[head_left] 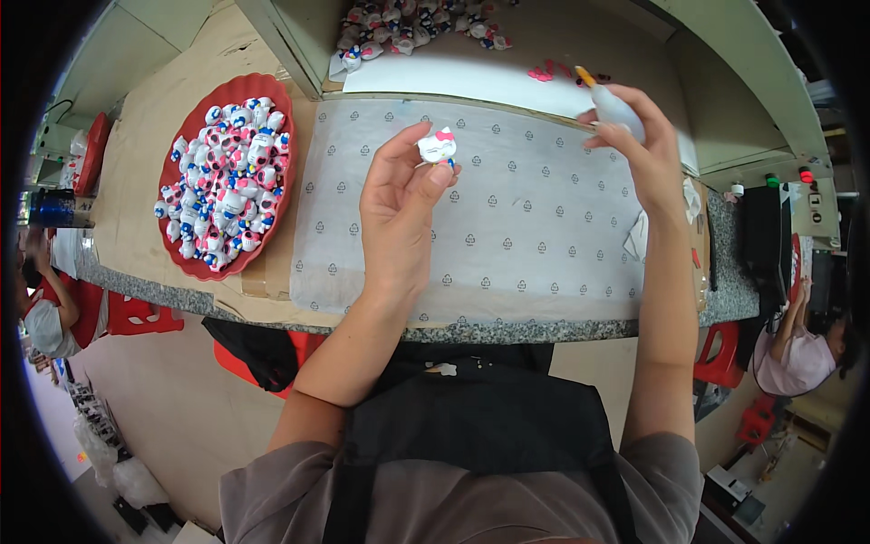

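Note:
Between the thumb and fingers of my left hand (pixel 397 213) is a small white cat-head figurine (pixel 437 145) with a pink bow and a bit of blue below. It is held up above the patterned white sheet (pixel 507 213), its face toward me. My right hand (pixel 651 150) is wrapped round a white squeeze bottle (pixel 618 113) with an orange-yellow nozzle, which points up and to the left. The bottle is apart from the figurine, near the front edge of the shelf. Small pink pieces (pixel 542 72) lie on the shelf just beyond the nozzle.
At the left stands a red scalloped tray (pixel 171 245) heaped with similar figurines (pixel 227 181). More figurines (pixel 399 27) are piled in the shelf box at the back. Crumpled white tissue (pixel 637 238) lies by my right forearm. Other people sit at the far left and far right.

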`<state>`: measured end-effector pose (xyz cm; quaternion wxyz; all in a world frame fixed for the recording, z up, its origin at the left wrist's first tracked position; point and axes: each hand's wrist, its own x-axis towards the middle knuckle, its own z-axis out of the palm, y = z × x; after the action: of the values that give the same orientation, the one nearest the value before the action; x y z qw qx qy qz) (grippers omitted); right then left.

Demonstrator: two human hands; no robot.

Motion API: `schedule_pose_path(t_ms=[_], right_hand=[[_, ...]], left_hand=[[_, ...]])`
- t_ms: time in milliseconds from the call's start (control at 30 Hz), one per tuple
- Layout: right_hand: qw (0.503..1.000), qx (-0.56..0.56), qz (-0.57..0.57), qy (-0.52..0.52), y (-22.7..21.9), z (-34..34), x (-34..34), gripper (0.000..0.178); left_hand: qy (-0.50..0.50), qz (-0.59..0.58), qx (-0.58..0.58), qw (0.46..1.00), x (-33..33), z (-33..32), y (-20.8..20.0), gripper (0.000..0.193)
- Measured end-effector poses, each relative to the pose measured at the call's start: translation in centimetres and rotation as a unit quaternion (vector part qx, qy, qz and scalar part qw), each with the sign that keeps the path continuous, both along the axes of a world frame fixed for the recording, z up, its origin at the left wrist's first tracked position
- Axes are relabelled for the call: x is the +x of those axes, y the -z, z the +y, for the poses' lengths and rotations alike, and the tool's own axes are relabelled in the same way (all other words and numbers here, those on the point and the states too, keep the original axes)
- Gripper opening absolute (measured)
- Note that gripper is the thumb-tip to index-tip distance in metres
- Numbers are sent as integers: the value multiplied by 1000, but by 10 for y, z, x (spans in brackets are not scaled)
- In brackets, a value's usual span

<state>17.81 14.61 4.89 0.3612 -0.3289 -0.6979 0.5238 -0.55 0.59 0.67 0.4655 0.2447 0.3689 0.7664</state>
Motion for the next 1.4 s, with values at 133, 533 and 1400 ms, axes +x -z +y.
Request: schedule_pose_path(t_ms=[133, 533, 1400], right_hand=[[965, 124, -215, 88, 34, 45, -31, 26], [866, 368, -334, 47, 49, 25, -27, 22], [992, -115, 56, -5, 26, -77, -26, 12]], left_hand=[[-3, -8, 7, 1000, -1, 0, 0, 35], [5, -21, 9, 1000, -3, -2, 0, 36], [110, 204, -29, 972, 19, -2, 8, 33]])
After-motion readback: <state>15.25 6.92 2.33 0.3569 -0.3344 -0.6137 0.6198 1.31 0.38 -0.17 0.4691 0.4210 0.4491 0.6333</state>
